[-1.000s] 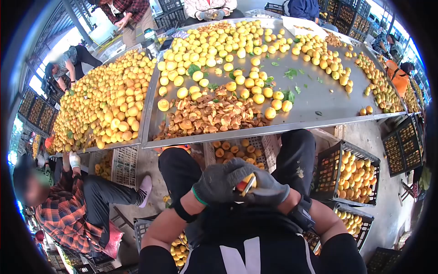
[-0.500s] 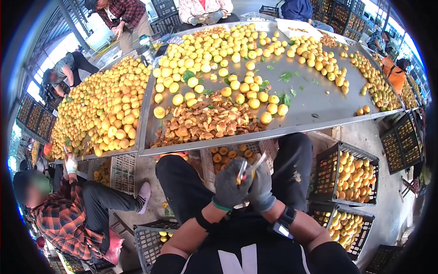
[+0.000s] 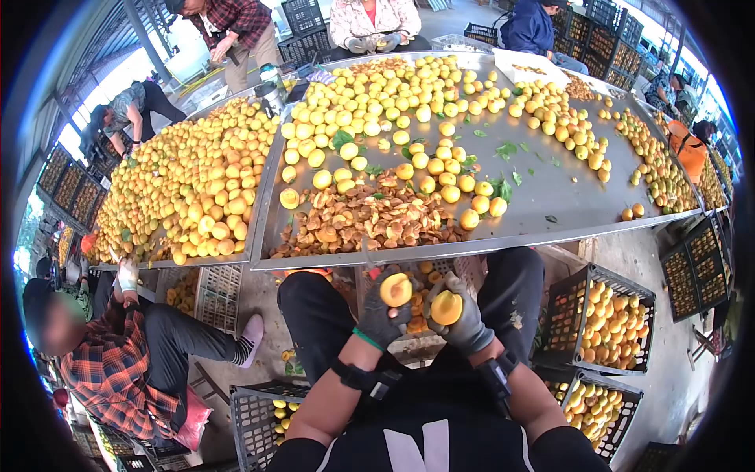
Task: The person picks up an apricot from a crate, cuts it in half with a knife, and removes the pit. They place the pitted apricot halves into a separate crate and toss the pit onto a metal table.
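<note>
Two halves up! Left hand clamps the left half, right hand clamps the right half, cut faces upward, side by side, directly over the crate between the knees.

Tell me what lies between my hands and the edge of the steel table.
In the head view, a crate of cut apricots sits there, beyond the left hand and right hand, each gripping an apricot half.
</note>
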`<state>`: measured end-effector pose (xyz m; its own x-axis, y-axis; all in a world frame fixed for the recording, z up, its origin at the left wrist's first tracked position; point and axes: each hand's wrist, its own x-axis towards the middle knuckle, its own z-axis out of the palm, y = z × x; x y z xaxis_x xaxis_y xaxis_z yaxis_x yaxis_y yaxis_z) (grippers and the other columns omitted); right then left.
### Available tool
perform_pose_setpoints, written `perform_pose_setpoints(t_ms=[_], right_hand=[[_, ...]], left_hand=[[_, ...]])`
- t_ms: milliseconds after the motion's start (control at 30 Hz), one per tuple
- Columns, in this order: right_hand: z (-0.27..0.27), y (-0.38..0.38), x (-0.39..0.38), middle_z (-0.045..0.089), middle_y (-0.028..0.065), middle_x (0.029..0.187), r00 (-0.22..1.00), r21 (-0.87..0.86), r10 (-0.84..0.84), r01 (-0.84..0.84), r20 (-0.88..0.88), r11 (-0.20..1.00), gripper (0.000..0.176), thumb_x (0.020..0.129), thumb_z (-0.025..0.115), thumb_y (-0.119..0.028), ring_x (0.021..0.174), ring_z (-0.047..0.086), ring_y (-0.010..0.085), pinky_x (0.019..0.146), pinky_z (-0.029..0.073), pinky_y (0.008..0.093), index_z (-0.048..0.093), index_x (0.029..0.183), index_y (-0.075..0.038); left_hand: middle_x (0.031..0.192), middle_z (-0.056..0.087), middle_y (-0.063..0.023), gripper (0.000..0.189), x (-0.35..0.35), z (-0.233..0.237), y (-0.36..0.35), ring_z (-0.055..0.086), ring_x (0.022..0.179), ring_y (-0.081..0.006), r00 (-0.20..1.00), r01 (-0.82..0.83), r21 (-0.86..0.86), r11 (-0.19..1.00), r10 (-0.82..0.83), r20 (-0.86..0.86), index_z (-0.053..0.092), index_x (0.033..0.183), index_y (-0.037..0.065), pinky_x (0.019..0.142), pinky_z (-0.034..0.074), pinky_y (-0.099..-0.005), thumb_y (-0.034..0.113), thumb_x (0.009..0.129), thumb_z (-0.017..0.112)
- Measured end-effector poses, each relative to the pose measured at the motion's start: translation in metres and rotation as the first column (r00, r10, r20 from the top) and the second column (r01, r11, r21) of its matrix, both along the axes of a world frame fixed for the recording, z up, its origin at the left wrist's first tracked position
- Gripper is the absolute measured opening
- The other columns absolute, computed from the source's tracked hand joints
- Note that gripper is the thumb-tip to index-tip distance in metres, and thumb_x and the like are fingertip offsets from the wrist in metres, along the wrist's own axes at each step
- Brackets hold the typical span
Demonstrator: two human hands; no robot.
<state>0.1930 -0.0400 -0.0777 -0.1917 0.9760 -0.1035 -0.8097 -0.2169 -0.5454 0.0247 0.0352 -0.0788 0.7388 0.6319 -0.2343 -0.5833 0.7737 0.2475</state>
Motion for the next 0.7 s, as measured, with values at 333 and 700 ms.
perform_pose_setpoints(t_ms=[333, 700], right_hand=[[0.017, 0.009, -0.003, 0.051, 0.0075, 0.12, 0.675, 0.237, -0.28, 0.157, 0.683, 0.959, 0.043, 0.095, 0.05, -0.025, 0.117, 0.047, 0.0194, 0.101, 0.036, 0.0305, 0.042, 0.13, 0.0], [0.026, -0.028, -0.028, 0.056, 0.0095, 0.11, 0.891, -0.169, -0.047, 0.137, 0.452, 0.976, 0.041, 0.091, 0.055, -0.012, 0.099, 0.058, 0.0176, 0.088, 0.05, 0.0314, 0.041, 0.127, 0.0]], left_hand=[[0.091, 0.064, -0.0099, 0.017, -0.025, 0.009, -0.009, 0.063, 0.072, -0.0188, 0.806, -0.006, 0.824, 0.566, 0.49, -0.331, 0.057, 0.102, 0.006, 0.062, 0.052, -0.0272, 0.018, 0.091, 0.052], [0.069, 0.063, -0.0014, 0.02, -0.007, 0.046, -0.026, 0.059, 0.057, -0.0138, 0.232, 0.73, 0.682, -0.04, 0.954, -0.192, 0.061, 0.091, 0.0, 0.052, 0.046, -0.0324, 0.02, 0.087, 0.063]])
